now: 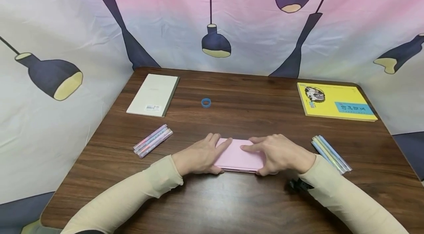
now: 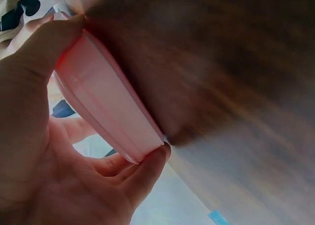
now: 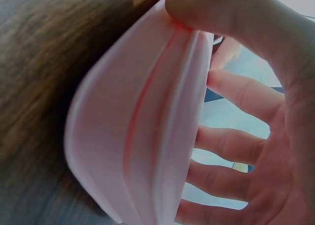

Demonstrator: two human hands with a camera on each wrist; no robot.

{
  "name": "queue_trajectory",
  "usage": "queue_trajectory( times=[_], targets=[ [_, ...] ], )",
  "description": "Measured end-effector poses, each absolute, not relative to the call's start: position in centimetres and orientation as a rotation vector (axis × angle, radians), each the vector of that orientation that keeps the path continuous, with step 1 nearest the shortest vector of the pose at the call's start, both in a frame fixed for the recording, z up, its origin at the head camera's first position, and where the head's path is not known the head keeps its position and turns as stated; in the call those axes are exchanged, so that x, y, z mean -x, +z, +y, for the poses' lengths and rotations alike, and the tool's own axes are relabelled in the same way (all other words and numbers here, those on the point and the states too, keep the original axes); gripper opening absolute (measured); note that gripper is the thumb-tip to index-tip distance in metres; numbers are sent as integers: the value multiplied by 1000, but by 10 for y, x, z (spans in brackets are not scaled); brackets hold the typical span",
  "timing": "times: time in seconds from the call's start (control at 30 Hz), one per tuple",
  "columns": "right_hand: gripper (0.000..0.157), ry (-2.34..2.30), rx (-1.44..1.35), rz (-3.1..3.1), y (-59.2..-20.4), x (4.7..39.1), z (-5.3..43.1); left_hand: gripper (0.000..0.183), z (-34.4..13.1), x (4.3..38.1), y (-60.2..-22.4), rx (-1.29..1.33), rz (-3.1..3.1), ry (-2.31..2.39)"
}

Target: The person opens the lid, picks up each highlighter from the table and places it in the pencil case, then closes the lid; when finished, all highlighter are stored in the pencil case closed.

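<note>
A pink flat case (image 1: pixel 239 156) with rounded corners lies on the near middle of the wooden table, its long sides running left to right. My left hand (image 1: pixel 202 155) grips its left end, thumb at the near edge and index finger over the top. On the right end my right hand (image 1: pixel 275 153) holds it the same way, thumb low at the near corner. The left wrist view shows the smooth side wall of the case (image 2: pixel 110 97) between thumb and fingertips. In the right wrist view a seam runs along the case (image 3: pixel 113 121), with fingertips along its upper edge.
Several pens (image 1: pixel 153 141) lie bunched on the left, and several more pens (image 1: pixel 331 154) on the right beside my sleeve. Farther back are a white notebook (image 1: pixel 153 95), a blue ring (image 1: pixel 206 102) and a yellow book (image 1: pixel 336 100). A patterned cloth (image 1: pixel 185 46) hangs behind the table.
</note>
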State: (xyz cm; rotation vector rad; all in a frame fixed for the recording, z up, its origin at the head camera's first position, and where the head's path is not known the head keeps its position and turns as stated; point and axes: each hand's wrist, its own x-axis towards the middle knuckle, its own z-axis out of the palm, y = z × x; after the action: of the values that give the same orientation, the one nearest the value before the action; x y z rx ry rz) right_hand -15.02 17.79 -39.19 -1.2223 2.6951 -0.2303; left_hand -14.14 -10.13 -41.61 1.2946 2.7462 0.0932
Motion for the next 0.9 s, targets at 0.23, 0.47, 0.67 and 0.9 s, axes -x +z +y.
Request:
queue_trajectory(
  times=[0.23,0.47,0.67,0.9],
  targets=[
    [69,-350,1271,2631,-389,152,183,98,-102,139,-414,-1242,2719,213],
    [60,-525,1265,2512,-384,164,192,106,-107,144,-416,-1131,2703,434],
    [44,-790,1238,2362,-384,181,205,125,-118,145,-416,-801,2663,660],
    [33,-841,1085,2468,-366,208,212,147,-119,141,-414,-733,2803,624]
  ],
)
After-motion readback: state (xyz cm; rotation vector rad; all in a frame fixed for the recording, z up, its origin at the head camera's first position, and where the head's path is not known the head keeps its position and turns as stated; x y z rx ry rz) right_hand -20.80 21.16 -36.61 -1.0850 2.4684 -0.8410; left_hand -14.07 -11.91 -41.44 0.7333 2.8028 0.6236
